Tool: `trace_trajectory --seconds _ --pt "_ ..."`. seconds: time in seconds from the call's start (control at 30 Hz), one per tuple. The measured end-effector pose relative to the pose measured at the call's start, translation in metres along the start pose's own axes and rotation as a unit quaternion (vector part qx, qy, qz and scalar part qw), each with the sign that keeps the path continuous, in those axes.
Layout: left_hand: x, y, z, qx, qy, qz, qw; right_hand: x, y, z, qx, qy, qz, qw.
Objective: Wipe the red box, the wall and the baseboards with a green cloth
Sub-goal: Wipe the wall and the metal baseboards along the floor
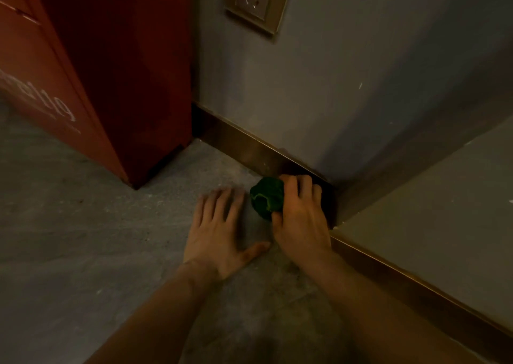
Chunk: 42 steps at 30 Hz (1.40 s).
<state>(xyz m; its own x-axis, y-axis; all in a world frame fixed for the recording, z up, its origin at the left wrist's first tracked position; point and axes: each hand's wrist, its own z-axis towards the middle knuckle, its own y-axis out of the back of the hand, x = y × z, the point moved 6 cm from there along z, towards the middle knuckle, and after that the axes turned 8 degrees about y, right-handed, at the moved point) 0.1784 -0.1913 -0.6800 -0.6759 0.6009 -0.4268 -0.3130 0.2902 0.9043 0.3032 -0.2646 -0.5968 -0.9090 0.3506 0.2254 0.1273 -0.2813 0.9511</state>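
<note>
A bunched green cloth (267,197) is gripped in my right hand (301,215), which presses it low against the brown baseboard (244,145) at the inner corner of the grey wall (319,100). Flat on the grey floor just to its left lies my left hand (219,230), fingers spread, holding nothing. The tall red box (116,72) stands on the floor at the left, against the wall, with white lettering on its front face.
A second wall face (444,211) juts out at the right, with its own baseboard (416,288) running toward me. A beige wall socket (256,0) sits high on the wall. The concrete floor (97,238) is dusty.
</note>
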Motion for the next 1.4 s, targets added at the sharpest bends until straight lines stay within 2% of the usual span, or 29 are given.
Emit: trace_trajectory --seconds 0.17,0.37,0.5,0.73,0.93,1.17,1.4 --pt "0.009 -0.022 0.004 0.011 0.017 0.047 0.999 0.013 -0.003 0.019 0.025 0.055 -0.126 0.990" --pt "0.010 -0.029 0.001 0.011 0.016 0.059 0.998 0.030 -0.015 0.047 0.050 0.181 -0.253 0.949" --pt "0.011 -0.028 0.001 0.011 0.013 0.057 0.998 0.043 -0.030 0.066 0.051 0.276 -0.300 0.912" --pt "0.012 -0.028 0.002 0.007 0.007 0.058 0.998 0.040 -0.060 0.073 0.110 0.388 -0.398 0.824" --pt "0.012 -0.027 0.002 0.006 0.007 0.063 0.998 0.019 -0.065 0.058 0.153 0.389 -0.483 0.770" --pt "0.012 -0.025 0.000 0.007 0.009 0.062 0.998 0.012 -0.060 0.051 0.225 0.370 -0.513 0.741" --pt "0.012 -0.024 0.000 0.006 0.006 0.052 0.999 0.002 -0.059 0.042 0.290 0.324 -0.527 0.731"
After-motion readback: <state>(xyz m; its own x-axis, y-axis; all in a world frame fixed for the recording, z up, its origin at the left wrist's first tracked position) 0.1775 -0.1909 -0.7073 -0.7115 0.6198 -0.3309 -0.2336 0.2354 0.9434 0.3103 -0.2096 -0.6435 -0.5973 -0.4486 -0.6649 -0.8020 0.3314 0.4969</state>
